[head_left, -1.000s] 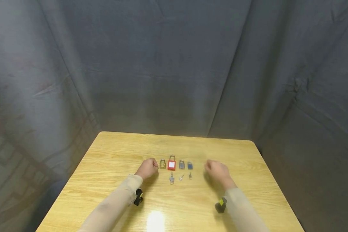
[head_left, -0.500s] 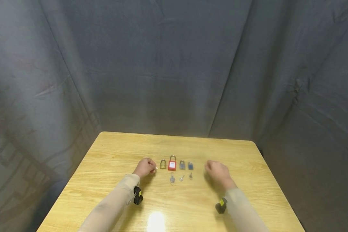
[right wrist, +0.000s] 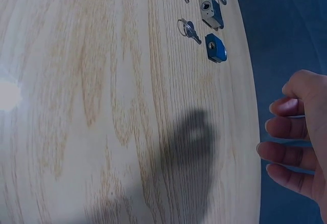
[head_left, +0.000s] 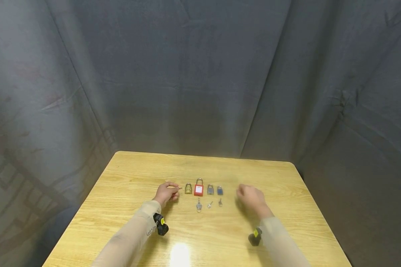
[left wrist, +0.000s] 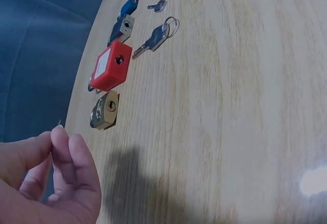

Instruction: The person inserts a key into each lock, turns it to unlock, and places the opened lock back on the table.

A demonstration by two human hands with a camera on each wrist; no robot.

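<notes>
**Q:** which hand's closer to the locks, and what are you actually holding?

**A:** My left hand [head_left: 167,192]. I've got a tiny thin metal key [head_left: 180,188] pinched between thumb and fingertip, the other fingers curled in. It's too small to make out much, but its tip sticks out toward the small brass padlock [head_left: 188,188], which sits just beside it on the far side from my wrist. That padlock lies flat on the light wooden table [head_left: 127,178], shackle pointing away from me, keyhole end facing me. So the key's long axis runs across the row while the keyhole faces my way.

**Q:** and the right?

**A:** My right hand [head_left: 250,197] hovers well apart from the brass padlock, past the red plastic padlock [head_left: 198,189] and the two blue ones, fingers loosely curled, holding nothing.
</notes>
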